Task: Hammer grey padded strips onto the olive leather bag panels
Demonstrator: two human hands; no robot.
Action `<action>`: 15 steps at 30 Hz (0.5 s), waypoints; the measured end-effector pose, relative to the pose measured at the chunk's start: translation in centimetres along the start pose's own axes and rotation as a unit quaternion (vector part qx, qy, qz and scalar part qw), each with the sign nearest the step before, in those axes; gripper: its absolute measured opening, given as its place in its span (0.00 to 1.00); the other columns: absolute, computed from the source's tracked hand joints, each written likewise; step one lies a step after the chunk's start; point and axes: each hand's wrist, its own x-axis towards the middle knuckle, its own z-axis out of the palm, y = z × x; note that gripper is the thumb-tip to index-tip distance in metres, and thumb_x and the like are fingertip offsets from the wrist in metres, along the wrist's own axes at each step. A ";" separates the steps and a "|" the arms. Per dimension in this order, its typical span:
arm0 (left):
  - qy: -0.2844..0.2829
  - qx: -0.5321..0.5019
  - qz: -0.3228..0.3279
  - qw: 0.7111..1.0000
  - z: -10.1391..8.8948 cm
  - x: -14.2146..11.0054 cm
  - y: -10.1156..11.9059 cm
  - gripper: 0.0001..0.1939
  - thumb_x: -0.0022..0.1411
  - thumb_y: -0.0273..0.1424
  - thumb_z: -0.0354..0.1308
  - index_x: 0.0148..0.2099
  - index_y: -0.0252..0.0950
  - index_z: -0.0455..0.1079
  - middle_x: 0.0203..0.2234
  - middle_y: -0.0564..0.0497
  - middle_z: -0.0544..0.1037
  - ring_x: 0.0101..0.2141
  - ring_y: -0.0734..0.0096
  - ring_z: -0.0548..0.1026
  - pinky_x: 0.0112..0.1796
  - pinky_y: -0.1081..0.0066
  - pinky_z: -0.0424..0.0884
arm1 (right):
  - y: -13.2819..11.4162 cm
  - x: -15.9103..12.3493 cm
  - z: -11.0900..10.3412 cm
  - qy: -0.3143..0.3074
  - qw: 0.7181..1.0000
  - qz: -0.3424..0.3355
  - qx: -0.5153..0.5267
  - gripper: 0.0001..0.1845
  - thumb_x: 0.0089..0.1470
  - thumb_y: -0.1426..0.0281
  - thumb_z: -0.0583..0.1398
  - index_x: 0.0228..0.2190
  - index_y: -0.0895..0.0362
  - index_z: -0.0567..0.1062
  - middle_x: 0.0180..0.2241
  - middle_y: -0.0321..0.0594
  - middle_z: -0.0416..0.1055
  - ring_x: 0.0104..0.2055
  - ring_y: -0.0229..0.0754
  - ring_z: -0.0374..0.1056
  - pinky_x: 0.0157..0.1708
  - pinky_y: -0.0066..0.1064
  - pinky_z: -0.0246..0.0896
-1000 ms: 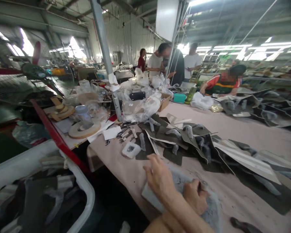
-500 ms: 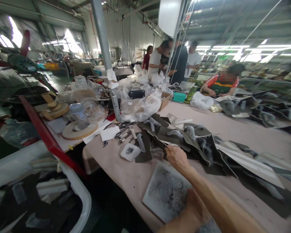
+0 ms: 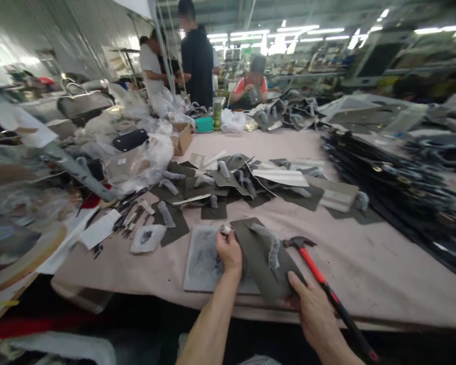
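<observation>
A dark grey-brown flat panel (image 3: 256,258), with a plastic-wrapped handle (image 3: 273,248) on it, is held tilted above the table's near edge. My right hand (image 3: 313,304) grips its lower right corner, thumb on top. My left hand (image 3: 230,251) is closed at the panel's left edge; a small whitish thing (image 3: 225,229) shows at its fingertips, too blurred to name. Beneath the panel and left hand lies a grey, black-smudged slab (image 3: 199,258), partly covered. A claw hammer (image 3: 315,266) with a red and black handle rests just right of the panel.
Similar panels with wrapped handles (image 3: 228,177) lie in a row beyond the slab. At left are a small white pad (image 3: 148,238), thin tools (image 3: 133,215) and plastic bags (image 3: 152,157). Black straps (image 3: 387,177) are heaped at right. A person (image 3: 253,86) sits across the table.
The view has swung right, bringing the hammer into sight. My right hand has come back from the row of panels and now holds one over the slab, with my left hand at its edge.
</observation>
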 end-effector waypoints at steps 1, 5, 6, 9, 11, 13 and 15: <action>0.026 0.025 0.008 0.999 -0.7 0.4 -0.3 0.08 0.64 0.33 0.57 0.42 0.34 0.72 0.36 0.45 0.82 0.38 0.64 0.80 0.43 0.68 0.74 | 1.7 -0.9 -0.3 0.019 0.999 0.031 0.032 0.22 0.50 0.48 0.64 0.28 0.55 0.72 0.19 0.34 0.68 0.20 0.37 0.63 0.20 0.29 0.61; -0.002 0.030 0.032 0.999 -1.9 1.7 -0.5 0.11 0.61 0.36 0.61 0.42 0.34 0.73 0.36 0.45 0.82 0.39 0.63 0.81 0.44 0.66 0.74 | 6.1 -3.2 -0.6 0.048 0.982 0.132 0.129 0.30 0.40 0.48 0.70 0.37 0.59 0.76 0.25 0.38 0.76 0.24 0.41 0.70 0.22 0.30 0.66; -0.035 0.005 0.033 0.999 -1.7 1.8 -0.2 0.11 0.60 0.36 0.62 0.42 0.34 0.73 0.36 0.45 0.82 0.38 0.63 0.81 0.44 0.66 0.75 | 6.6 -3.3 -0.6 0.049 0.978 0.147 0.141 0.33 0.39 0.48 0.70 0.40 0.59 0.76 0.28 0.40 0.78 0.25 0.42 0.72 0.22 0.31 0.67; -0.148 -0.069 0.028 0.986 0.0 1.5 1.1 0.13 0.59 0.36 0.65 0.43 0.34 0.72 0.36 0.46 0.82 0.38 0.64 0.81 0.45 0.65 0.76 | 7.5 -3.2 -0.4 0.046 0.974 0.166 0.147 0.37 0.37 0.49 0.71 0.44 0.61 0.76 0.34 0.45 0.80 0.28 0.45 0.75 0.25 0.33 0.70; -0.207 -0.095 0.018 0.974 1.6 1.0 1.6 0.15 0.58 0.36 0.66 0.45 0.35 0.71 0.36 0.46 0.82 0.39 0.65 0.81 0.46 0.65 0.76 | 7.9 -3.0 -0.4 0.037 0.975 0.172 0.137 0.37 0.39 0.48 0.70 0.44 0.61 0.76 0.37 0.47 0.80 0.30 0.47 0.77 0.26 0.34 0.70; -0.254 -0.097 0.003 0.962 2.8 0.6 1.6 0.15 0.57 0.36 0.67 0.44 0.35 0.71 0.36 0.46 0.83 0.38 0.65 0.81 0.46 0.65 0.76 | 8.3 -3.0 -0.8 0.015 0.979 0.173 0.105 0.35 0.43 0.46 0.67 0.44 0.61 0.76 0.38 0.48 0.80 0.32 0.47 0.77 0.27 0.34 0.70; -0.290 -0.080 -0.007 0.954 3.5 0.4 1.1 0.13 0.57 0.35 0.67 0.42 0.35 0.72 0.35 0.47 0.83 0.37 0.66 0.81 0.44 0.67 0.76 | 8.5 -3.1 -1.7 -0.015 0.987 0.155 0.026 0.32 0.49 0.44 0.62 0.42 0.60 0.77 0.35 0.47 0.79 0.31 0.47 0.76 0.27 0.34 0.69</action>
